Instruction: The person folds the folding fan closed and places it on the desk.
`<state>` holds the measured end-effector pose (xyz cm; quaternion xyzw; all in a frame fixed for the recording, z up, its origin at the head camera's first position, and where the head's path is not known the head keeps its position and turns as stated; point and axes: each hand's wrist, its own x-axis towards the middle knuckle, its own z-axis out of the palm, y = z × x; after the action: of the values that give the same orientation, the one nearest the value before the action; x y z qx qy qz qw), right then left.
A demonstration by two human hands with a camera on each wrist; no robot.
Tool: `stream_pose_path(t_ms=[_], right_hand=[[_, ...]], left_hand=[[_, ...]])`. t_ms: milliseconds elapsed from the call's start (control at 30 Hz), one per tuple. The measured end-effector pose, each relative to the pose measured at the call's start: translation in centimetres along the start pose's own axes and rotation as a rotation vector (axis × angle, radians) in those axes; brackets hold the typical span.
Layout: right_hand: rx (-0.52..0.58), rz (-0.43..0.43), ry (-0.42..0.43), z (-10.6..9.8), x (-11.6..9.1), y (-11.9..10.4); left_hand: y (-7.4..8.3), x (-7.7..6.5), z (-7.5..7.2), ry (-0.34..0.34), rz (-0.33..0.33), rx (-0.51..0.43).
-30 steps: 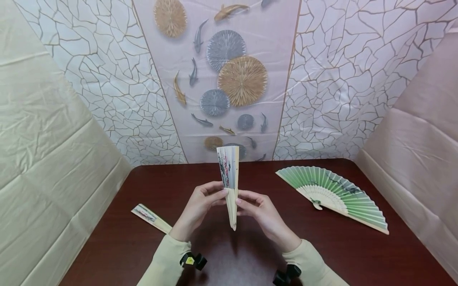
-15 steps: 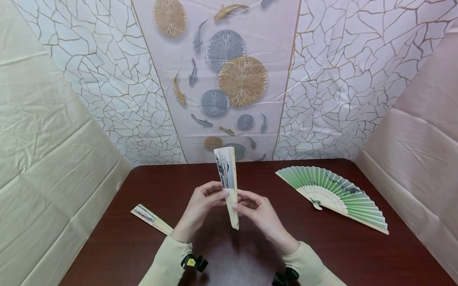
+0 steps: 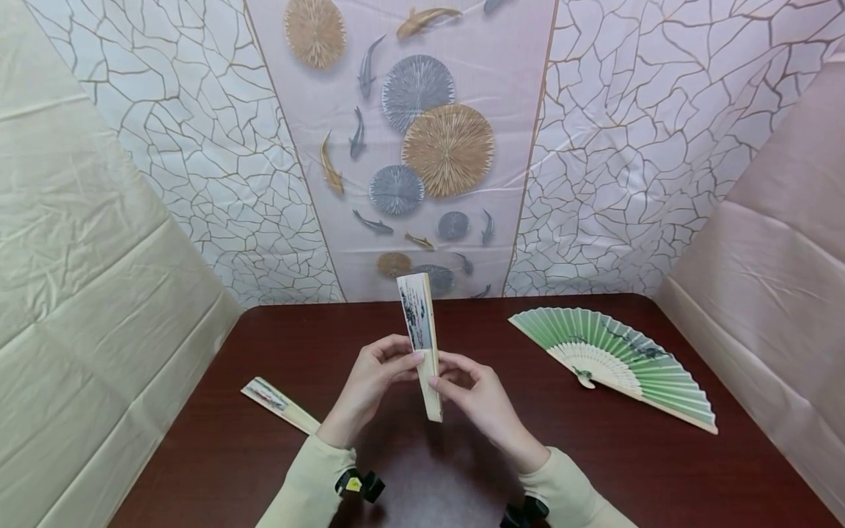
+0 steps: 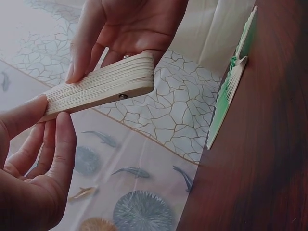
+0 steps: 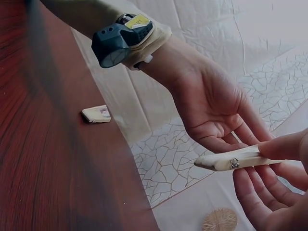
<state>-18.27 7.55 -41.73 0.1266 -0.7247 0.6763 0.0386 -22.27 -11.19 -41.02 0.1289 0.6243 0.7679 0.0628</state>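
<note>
Between my two hands a folded hand fan [image 3: 417,312] stands nearly upright above the table, its top tilted slightly left. Its outer stick carries a printed picture, and the lower part is bare pale wood. My left hand [image 3: 372,370] pinches it around mid-length between thumb and fingers. Lower down, the thumb and fingers of my right hand [image 3: 478,389] grip its other side. The left wrist view shows the stacked ribs of the fan [image 4: 103,86] lying close together, with a metal rivet [image 4: 123,96] near the end. Some fingers are hidden behind the fan.
A second folded fan [image 3: 277,403] lies on the dark red table [image 3: 198,469] at the left, partly behind my left wrist. At the right a green fan [image 3: 620,345] lies spread out. Patterned cloth [image 3: 594,147] hangs behind the table's back edge.
The held fan has turned a little: its lower end has swung slightly right and its top slightly left. My right thumb has shifted a little left and down along it.
</note>
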Motion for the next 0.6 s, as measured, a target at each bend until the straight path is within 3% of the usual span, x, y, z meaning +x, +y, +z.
stream_pose_path(t_ms=[267,600], right_hand=[[-0.045,-0.001,-0.033,-0.1,0.1,0.7],[-0.097,0.012,-0.009,0.1,1.6,2.2]], left_hand=[[-0.1,0.6,-0.3,0.02,0.015,0.02],[-1.0,3.1,-0.8,0.07,-0.015,0.048]])
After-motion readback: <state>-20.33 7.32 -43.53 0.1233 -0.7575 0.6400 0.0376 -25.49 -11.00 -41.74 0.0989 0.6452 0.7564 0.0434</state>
